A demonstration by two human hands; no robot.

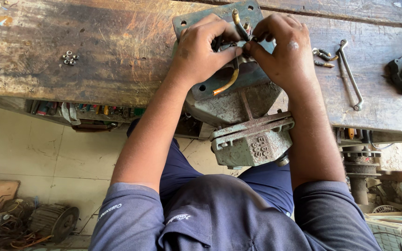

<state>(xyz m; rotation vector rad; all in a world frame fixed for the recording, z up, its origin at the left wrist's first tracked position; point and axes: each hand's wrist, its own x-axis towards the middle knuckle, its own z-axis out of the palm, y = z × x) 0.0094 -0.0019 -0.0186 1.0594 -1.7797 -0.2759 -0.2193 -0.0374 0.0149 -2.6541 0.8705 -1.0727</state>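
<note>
Bench vise (250, 135), rusty, on wood surface (94, 56); L hand (201, 49) + R hand (282, 49) both pinching wires (238, 44) atop it; wrench (350, 74) nearby

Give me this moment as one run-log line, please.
left hand: pinching wires | right hand: pinching same wires | under hands: rusty motor housing on wooden bench | nearby: small nuts, bent metal rod

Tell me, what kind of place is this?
Probably a repair workshop. A worn wooden workbench holds a rusty motor housing that both hands work on, the left hand and right hand gripping its wires. Loose nuts and a metal tool lie nearby.
</note>
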